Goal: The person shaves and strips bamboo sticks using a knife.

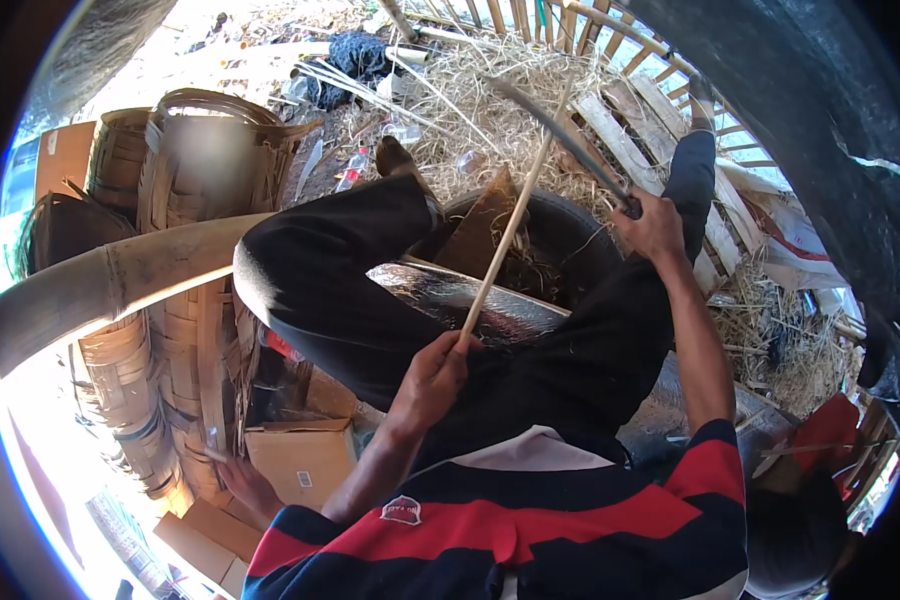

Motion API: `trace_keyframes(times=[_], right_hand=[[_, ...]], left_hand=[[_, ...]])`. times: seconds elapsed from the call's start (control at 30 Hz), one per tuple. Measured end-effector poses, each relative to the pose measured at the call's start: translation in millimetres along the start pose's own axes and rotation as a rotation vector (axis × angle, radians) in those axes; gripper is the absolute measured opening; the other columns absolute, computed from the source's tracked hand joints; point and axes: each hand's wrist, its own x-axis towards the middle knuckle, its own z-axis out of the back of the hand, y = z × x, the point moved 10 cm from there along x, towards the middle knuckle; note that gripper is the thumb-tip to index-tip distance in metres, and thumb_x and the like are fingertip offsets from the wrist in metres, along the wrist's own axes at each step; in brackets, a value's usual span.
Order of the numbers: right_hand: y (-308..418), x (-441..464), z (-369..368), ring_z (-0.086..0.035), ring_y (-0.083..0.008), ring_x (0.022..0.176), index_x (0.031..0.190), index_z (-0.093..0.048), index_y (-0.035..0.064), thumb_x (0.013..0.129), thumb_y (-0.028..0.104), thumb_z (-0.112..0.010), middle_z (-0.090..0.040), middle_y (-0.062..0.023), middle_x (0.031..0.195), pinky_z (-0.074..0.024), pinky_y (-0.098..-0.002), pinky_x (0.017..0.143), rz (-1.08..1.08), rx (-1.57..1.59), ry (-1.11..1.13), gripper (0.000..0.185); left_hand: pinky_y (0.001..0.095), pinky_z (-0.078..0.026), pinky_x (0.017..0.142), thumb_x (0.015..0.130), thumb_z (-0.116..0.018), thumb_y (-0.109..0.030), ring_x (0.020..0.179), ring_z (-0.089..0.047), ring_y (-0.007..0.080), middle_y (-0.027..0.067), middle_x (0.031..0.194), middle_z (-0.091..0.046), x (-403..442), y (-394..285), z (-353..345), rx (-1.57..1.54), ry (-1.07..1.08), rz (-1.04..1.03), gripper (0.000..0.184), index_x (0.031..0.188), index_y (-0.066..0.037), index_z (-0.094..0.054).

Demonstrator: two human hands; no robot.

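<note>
My left hand (435,372) is wrapped round the lower end of a long, thin bamboo stick (515,218), which slants up and away from my lap. In my right hand (656,226) I grip the dark handle of a machete (576,146). Its long, slightly curved blade points up to the left and crosses the stick near the stick's far end; whether the two touch I cannot tell. Beneath the stick, between my legs, lie a shiny silvery surface (450,295) and a dark round tub (592,262) with a brown board (482,220) leaning in it.
A thick bamboo pole (160,255) reaches to my left knee. Tall woven baskets (185,360) and cardboard boxes (303,462) stand at left, where another person's hand (248,484) shows. Shavings (450,110) cover the ground ahead; wooden slats (620,130) lie at right.
</note>
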Motion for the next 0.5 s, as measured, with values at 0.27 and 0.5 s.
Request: trace_keyframes(times=[0.27,0.5], right_hand=[[142.2,-86.7,-20.5,-0.067,-0.0295,0.065,0.084,-0.064,0.0101,0.067,0.035,-0.073,-0.066,-0.0101,0.068,-0.0527,-0.0395,0.060,0.496,0.305,0.217,0.031],[101.1,-44.6,-18.8,-0.067,-0.0288,0.062,0.083,-0.065,0.0114,0.066,0.034,-0.073,-0.064,-0.0098,0.064,-0.0524,-0.0400,0.058,0.469,0.221,0.157,0.029]], left_hand=[[0.0188,-0.018,0.038,0.103,-0.040,-0.036,0.046,-0.025,0.0001,-0.0101,0.062,-0.030,23.5,0.5,-24.8,-0.265,0.152,0.213,0.028,0.094,-0.012,-0.052],[0.0194,-0.016,0.037,0.102,-0.040,-0.040,0.044,-0.022,0.0014,-0.0088,0.060,-0.028,4.3,16.2,-17.4,-0.336,0.165,0.304,0.030,0.087,-0.015,-0.048]])
